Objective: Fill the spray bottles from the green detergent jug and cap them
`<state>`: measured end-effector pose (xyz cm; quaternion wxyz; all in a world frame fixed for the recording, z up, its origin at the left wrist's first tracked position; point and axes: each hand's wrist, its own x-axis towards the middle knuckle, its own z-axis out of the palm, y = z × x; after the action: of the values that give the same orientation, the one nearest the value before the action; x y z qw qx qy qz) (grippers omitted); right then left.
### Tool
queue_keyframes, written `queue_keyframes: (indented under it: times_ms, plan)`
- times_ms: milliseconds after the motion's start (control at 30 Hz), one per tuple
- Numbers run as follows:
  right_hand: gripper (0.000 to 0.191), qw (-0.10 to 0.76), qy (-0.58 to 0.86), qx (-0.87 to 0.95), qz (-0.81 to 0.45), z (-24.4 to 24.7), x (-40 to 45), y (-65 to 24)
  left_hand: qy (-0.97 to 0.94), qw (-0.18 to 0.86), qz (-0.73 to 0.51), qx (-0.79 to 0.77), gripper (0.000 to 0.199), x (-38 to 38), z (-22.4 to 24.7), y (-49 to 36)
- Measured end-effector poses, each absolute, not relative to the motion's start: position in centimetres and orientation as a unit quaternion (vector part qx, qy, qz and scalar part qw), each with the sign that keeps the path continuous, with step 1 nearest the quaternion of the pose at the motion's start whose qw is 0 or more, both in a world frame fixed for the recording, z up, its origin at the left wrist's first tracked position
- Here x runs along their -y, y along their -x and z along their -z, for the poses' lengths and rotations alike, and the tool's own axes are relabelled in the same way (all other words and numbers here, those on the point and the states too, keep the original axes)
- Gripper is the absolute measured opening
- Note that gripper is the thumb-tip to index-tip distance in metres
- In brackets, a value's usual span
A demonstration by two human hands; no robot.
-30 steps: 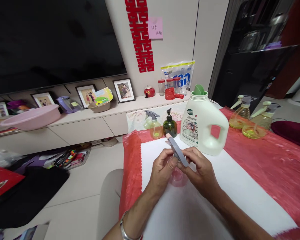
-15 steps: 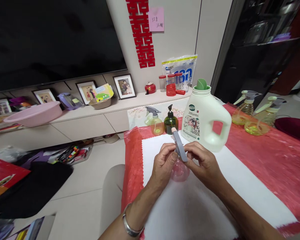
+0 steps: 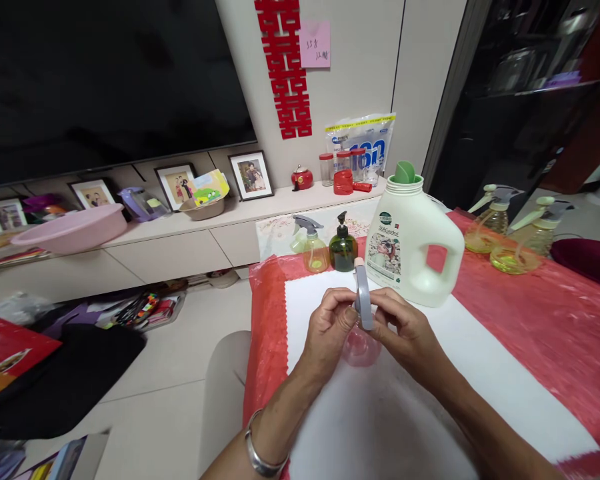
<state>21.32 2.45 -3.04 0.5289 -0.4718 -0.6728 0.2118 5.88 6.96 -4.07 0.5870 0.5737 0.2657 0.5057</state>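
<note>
A grey trigger spray head (image 3: 363,297) with a pale pink nozzle sits at the mouth of a clear pink bottle (image 3: 361,348) on the white cloth (image 3: 325,413). From the left, my left hand (image 3: 330,327) pinches the collar area of the spray head, thumb and fingers pressed together. My right hand (image 3: 403,327) grips the same part from the other side. The fingers hide the bottle neck, so I cannot tell how far the head is screwed on. Just behind stands a large pale green jug (image 3: 415,247) with a green cap piece in its mouth.
Behind my hands are a yellow spray bottle (image 3: 315,253) and a dark green pump bottle (image 3: 343,247). Two spray bottles (image 3: 515,257) stand at the right on the red table covering (image 3: 540,320). A low cabinet (image 3: 165,260) carries a pink basin (image 3: 75,228), photo frames and jars.
The spray head has turned a little, its nozzle swinging to the right and now pointing more directly away from me. Both hands keep their grip around it.
</note>
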Motion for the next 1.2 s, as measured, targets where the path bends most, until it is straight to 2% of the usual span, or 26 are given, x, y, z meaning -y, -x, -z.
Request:
queue_keyframes:
  times_ms: [167,367,567,933,1133,1200]
  plan:
    - [0.019,0.546,0.462,0.663,-0.219,3.4,-2.7,-21.3,-0.574,0.571,-0.523,-0.266,0.02,-6.7,4.2,-6.0]
    - [0.016,0.572,0.478,0.642,-0.178,3.4,-2.8,-20.5,-0.53,0.634,-0.505,-0.249,0.016,-6.3,3.9,-5.9]
    - [0.01,0.584,0.498,0.624,-0.151,3.7,-2.8,-19.8,-0.512,0.668,-0.471,-0.263,0.033,-5.5,2.7,-6.3]
    - [0.032,0.473,0.435,0.665,-0.379,2.1,-2.7,-22.4,-0.64,0.527,-0.489,-0.274,0.028,-6.7,3.7,-5.6]
    - [0.038,0.499,0.462,0.636,-0.365,3.6,-2.9,-22.2,-0.638,0.559,-0.465,-0.253,0.033,-6.5,3.5,-5.5]
    - [0.034,0.517,0.467,0.629,-0.345,4.0,-2.9,-21.9,-0.632,0.574,-0.46,-0.245,0.034,-6.4,3.6,-5.4]
